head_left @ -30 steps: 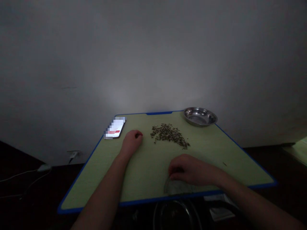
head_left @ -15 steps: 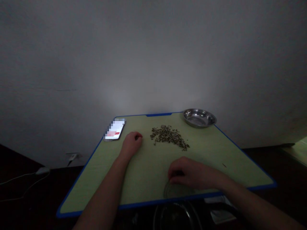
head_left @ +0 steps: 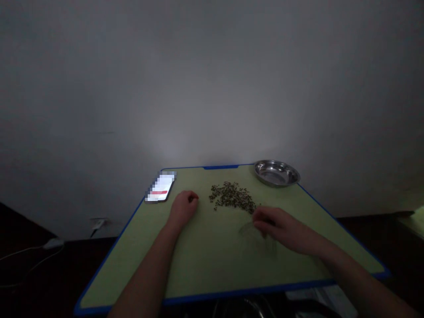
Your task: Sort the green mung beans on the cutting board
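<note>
Small dark seed-like pieces (head_left: 232,196) lie in a loose, spread pile on the pale green tabletop (head_left: 205,251). Close to the pile's near right end is my right hand (head_left: 276,225), its fingers closed on the rim of a see-through container (head_left: 258,245). The container is blurred, so its exact kind does not show. To the left of the pile, my left hand (head_left: 184,205) rests on the table with curled fingers; whether anything is inside them is hidden.
A shiny metal bowl (head_left: 276,173) stands at the back right corner. A lit phone (head_left: 160,187) lies at the left edge. Blue trim (head_left: 221,167) borders the table, which meets a grey wall (head_left: 212,88). A white cable (head_left: 36,248) runs at lower left.
My right hand has moved away from the near edge, up toward the pile, bringing the see-through container along. My left hand stays in place. The whole view has shifted slightly.
</note>
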Tool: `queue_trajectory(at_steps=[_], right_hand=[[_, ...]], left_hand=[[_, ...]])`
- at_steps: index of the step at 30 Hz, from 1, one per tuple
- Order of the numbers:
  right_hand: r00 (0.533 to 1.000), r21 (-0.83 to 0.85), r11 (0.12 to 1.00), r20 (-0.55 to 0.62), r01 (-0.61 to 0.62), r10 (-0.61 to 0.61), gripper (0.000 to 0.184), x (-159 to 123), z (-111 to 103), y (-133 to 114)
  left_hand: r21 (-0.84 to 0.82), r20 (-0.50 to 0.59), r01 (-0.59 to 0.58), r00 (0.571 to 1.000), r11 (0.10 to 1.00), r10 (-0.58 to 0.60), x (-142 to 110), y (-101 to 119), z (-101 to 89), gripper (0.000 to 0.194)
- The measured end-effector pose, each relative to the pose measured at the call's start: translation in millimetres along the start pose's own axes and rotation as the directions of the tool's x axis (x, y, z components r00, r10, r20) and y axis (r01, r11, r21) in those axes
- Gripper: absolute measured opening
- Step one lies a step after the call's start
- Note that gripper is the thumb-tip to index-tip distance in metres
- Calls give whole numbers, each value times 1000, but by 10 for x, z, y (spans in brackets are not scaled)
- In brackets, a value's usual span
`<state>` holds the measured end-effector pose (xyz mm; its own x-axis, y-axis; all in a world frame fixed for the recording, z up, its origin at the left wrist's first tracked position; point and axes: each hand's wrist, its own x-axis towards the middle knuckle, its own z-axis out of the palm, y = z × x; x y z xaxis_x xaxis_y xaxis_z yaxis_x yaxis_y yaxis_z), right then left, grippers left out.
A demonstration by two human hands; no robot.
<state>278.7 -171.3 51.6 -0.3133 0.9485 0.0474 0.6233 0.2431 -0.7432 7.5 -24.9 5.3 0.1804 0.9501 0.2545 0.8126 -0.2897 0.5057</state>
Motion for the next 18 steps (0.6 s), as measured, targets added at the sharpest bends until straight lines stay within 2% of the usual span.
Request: queue_trajectory(at_steps=[5, 9, 14, 18], right_hand=[[968, 39, 993, -225, -108, 114, 23, 26, -263, 360], [925, -5, 986, -347, -167, 155, 24, 86, -408, 686], [888, -69, 972, -425, -225, 176, 21, 201, -448, 961], [888, -75, 966, -416, -249, 197, 23, 319, -477, 897]], left_hand=[[-12, -15, -17, 1000, 1000, 17, -12, -9, 2, 21], [-20, -8, -14, 1000, 1000, 14, -23, 4, -15, 20], [-30, -19, -12, 1000, 999, 11, -19, -9, -10, 19], [-24, -5, 1, 1000, 1000, -1, -6, -36, 4, 18]])
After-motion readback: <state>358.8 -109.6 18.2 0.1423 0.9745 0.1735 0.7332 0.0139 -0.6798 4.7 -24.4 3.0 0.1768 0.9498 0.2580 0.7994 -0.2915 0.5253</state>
